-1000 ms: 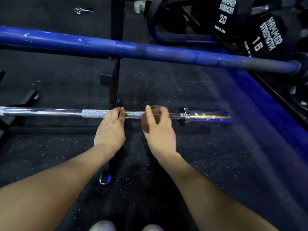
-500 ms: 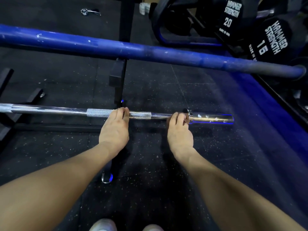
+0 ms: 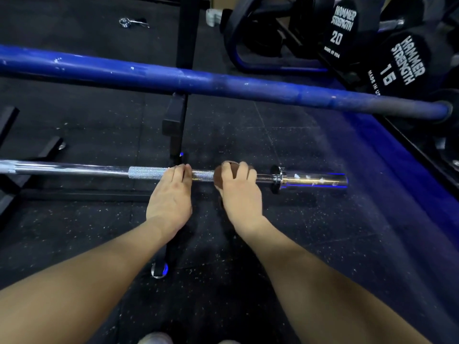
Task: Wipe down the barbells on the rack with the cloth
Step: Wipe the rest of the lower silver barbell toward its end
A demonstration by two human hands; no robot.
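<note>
Single head-worn wide-angle view, looking forward and steeply down, sitting close above the forearms; the speckled black rubber floor is filling most of the frame (edges bowing outward).

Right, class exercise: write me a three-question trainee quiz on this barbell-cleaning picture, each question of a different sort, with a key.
1. True or false: the left hand holds the brown cloth.
2. Which bar is being wiped? A) blue bar B) chrome barbell C) dumbbell handle
3. Fill in: the numbers printed on the two dumbbells are 20 and ___.

Key: 1 false, the right hand holds it against the bar; 2 B; 3 15.
</note>
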